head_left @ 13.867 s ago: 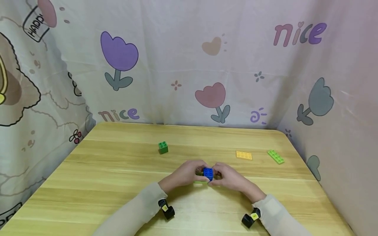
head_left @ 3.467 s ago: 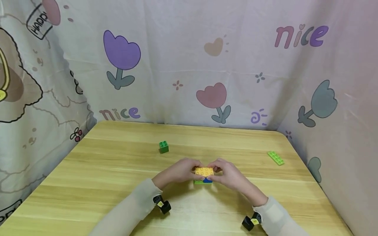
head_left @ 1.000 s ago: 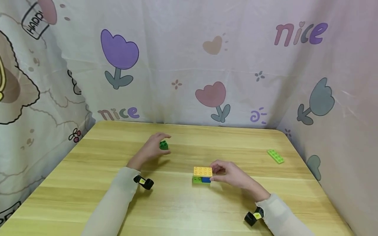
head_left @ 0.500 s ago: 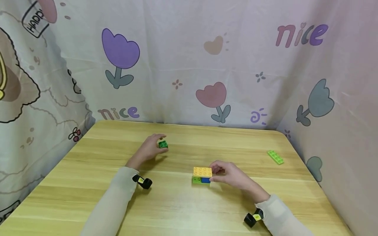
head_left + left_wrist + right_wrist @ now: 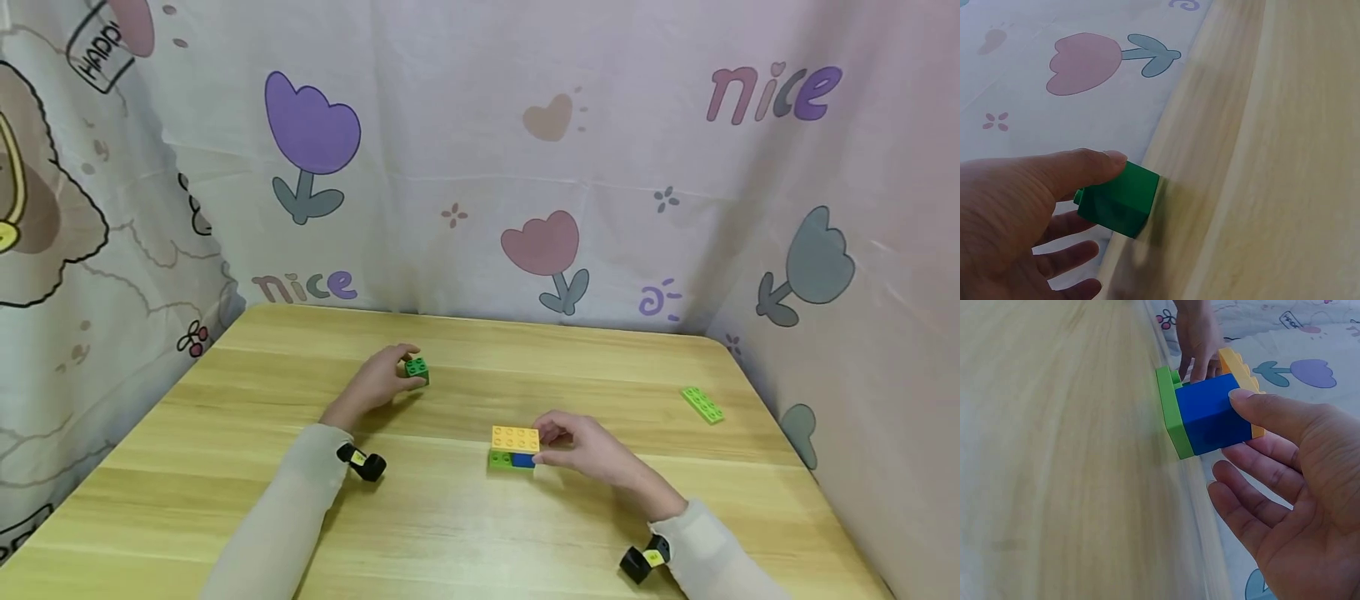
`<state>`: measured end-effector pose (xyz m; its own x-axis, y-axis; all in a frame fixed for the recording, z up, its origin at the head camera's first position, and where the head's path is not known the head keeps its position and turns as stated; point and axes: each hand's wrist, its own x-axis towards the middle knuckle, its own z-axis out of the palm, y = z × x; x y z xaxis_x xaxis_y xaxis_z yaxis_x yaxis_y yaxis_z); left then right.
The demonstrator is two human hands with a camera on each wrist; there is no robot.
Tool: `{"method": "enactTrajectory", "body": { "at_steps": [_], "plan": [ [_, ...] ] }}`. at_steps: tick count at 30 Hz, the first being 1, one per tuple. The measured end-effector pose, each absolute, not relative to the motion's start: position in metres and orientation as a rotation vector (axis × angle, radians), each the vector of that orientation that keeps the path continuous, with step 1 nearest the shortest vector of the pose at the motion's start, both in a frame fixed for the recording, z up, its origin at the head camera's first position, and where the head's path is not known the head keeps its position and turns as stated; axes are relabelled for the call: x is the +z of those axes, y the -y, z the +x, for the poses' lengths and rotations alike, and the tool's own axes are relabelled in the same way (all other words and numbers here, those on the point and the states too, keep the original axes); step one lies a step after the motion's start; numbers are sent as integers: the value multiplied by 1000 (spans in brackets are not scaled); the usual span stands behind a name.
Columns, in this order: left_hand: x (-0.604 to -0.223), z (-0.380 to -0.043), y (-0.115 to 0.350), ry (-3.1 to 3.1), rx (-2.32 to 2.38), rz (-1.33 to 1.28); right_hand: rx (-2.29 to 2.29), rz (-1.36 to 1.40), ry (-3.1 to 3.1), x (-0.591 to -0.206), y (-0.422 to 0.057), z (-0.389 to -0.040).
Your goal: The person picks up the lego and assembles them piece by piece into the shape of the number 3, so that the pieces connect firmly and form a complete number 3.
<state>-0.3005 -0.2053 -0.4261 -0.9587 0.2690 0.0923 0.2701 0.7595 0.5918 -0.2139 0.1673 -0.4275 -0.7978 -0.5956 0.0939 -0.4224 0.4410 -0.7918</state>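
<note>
My left hand (image 5: 377,381) pinches a dark green toy building brick (image 5: 417,371) between thumb and fingers, toward the back left of the table. In the left wrist view the thumb lies along one side of the green brick (image 5: 1122,199). Near the middle, my right hand (image 5: 585,446) holds a small stack by its right end. At its bottom is a light green plate brick (image 5: 500,460), with a blue brick (image 5: 1213,415) on its right part. A yellow plate brick (image 5: 515,438) lies on top, leaving a gap over the green studs at left.
A second light green plate brick (image 5: 702,404) lies by itself at the right on the wooden table (image 5: 420,533). Behind the table's back edge hangs a printed cloth (image 5: 435,125). Each wrist carries a small black camera, the left one (image 5: 362,462) over the tabletop.
The yellow plate was picked up from the right and put on the blue brick. My left hand then left the stack, reached the green brick and closed its fingers on it. The right hand stayed.
</note>
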Motion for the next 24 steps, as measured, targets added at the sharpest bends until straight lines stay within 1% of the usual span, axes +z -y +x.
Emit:
{"method": "enactTrajectory", "body": {
  "at_steps": [13,24],
  "plan": [
    [-436,-299,201,2951,-1020,-430,-1284,-901,-2486,-431,-171,-209],
    [-434,-304,202,2937,-1006,-425,-1286,-878,-2494,-427,-168,-211]
  ]
}}
